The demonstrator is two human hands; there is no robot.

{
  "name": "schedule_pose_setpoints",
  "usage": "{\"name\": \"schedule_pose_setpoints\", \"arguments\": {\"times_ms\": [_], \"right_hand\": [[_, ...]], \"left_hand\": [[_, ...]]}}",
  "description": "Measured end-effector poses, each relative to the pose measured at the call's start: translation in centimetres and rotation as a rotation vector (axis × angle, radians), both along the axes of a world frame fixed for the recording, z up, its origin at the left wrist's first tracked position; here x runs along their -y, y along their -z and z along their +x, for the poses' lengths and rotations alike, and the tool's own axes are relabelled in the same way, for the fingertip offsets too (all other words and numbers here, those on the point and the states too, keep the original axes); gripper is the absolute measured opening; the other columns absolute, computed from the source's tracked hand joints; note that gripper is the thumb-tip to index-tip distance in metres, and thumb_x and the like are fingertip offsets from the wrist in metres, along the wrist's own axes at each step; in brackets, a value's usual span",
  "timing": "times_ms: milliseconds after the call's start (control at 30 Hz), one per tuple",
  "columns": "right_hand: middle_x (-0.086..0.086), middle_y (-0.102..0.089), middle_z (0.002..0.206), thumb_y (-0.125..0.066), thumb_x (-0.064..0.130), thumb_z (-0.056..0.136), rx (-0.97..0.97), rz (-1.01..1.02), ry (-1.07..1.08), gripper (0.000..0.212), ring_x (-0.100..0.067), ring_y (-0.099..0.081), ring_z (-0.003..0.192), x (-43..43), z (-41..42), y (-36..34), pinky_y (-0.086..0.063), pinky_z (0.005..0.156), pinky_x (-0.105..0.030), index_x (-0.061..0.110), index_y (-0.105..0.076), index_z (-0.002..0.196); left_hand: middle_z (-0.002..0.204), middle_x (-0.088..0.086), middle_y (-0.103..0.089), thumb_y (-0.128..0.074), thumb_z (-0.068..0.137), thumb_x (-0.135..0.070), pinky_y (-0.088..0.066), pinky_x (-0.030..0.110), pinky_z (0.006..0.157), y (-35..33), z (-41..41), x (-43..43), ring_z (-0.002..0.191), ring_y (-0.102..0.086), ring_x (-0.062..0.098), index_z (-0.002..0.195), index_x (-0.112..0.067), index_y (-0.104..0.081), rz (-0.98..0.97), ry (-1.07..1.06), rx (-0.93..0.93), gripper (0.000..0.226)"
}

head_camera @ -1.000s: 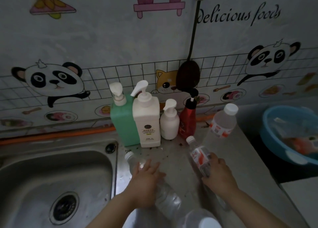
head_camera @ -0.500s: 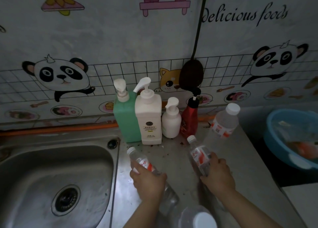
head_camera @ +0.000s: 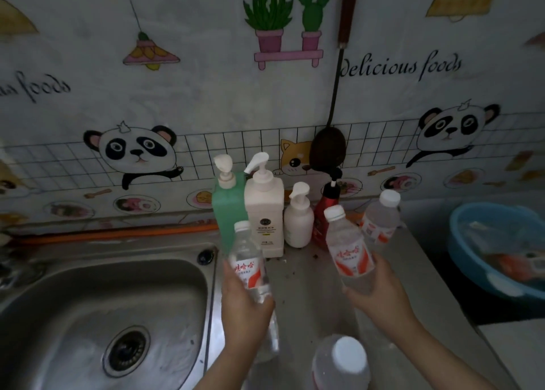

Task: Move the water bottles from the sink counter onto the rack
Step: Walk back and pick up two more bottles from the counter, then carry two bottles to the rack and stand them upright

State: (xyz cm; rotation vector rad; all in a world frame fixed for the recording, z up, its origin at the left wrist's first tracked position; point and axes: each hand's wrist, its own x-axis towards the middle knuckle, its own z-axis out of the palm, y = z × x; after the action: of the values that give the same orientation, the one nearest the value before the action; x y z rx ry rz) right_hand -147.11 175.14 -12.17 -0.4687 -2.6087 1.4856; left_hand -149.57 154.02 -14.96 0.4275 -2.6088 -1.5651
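My left hand [head_camera: 243, 310] grips a clear water bottle [head_camera: 247, 263] with a red-and-white label and white cap, lifted upright above the counter beside the sink. My right hand [head_camera: 380, 294] holds a second such bottle [head_camera: 348, 248], raised and tilted slightly left. A third water bottle [head_camera: 380, 218] stands on the grey counter [head_camera: 306, 295] behind my right hand. A fourth bottle [head_camera: 342, 363] stands at the near edge, its white cap toward me. No rack is in view.
A steel sink [head_camera: 103, 316] fills the lower left. Pump dispensers, green [head_camera: 227, 210], white [head_camera: 265, 210], small white [head_camera: 299, 215], and a red bottle [head_camera: 324, 215], line the wall. A dark ladle [head_camera: 327, 151] hangs above them. A blue basin [head_camera: 498, 248] sits right.
Both hands have lifted their bottles off the counter from lying to upright. The view has tilted up, showing more of the wall.
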Motion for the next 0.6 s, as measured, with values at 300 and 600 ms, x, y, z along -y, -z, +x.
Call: {"name": "schedule_pose_setpoints", "arguments": {"times_ms": [300,600], "right_hand": [[0.006,-0.058,0.106,-0.075,0.010,0.072,-0.319,0.010,-0.076,0.053,-0.015,-0.057,0.099,5.1,1.4,-12.4,-0.044,0.084,-0.031,0.016,-0.046,0.116],[-0.002,-0.064,0.109,-0.081,0.012,0.066,-0.552,-0.034,-0.242,0.061,-0.015,-0.063,0.098,19.6,6.3,-20.1,-0.051,0.083,-0.028,0.013,-0.051,0.119]], "left_hand": [[0.141,0.004,-0.037,-0.078,0.069,-0.011,-0.044,0.024,0.095,-9.3,2.4,5.9,0.119,-0.043,0.011,0.149,-0.023,-0.009,-0.033,0.097,-0.368,0.105],[0.135,0.004,-0.038,-0.079,0.070,-0.014,-0.039,0.015,0.082,-17.8,10.7,19.9,0.108,-0.041,0.008,0.145,-0.018,-0.019,0.082,-0.101,-0.572,0.096]]}}
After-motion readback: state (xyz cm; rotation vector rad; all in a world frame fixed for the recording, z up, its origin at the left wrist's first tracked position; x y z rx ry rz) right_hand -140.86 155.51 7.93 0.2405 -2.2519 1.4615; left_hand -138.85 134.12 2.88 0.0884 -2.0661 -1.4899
